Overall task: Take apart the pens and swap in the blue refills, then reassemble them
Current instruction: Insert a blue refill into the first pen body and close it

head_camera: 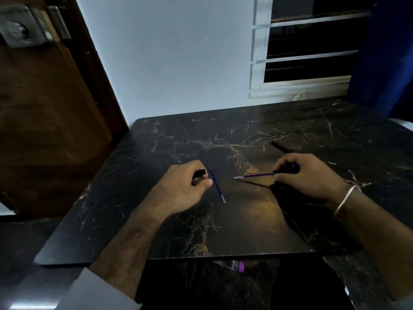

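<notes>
A: Left side first. What did the left hand [186,186] have?

B: It was curled nearly closed round a short black pen piece [199,173], one end poking out past the knuckles. Probably a cap or tip section; too dark to tell which. Thumb lay just beside a thin blue refill [217,184].

A: Refill loose?

B: It looked so. It lay flat on the black marble-patterned tabletop [245,231], running from far-left to near-right, pale tip nearest. I judged it was parked there within reach for fitting later.

A: And to the right?

B: The right hand [306,175], a metal bangle [347,199] on its wrist, was closed on a dark pen barrel [289,168]. A second blue refill [254,175] stuck out leftward from it, metal tip clear of the table, a shadow beneath. Whether it was going in or coming out, I couldn't tell.

A: Anything beyond?

B: A slim black pen part [282,148] lay far-right of that hand, apart, seemingly set aside.
</notes>
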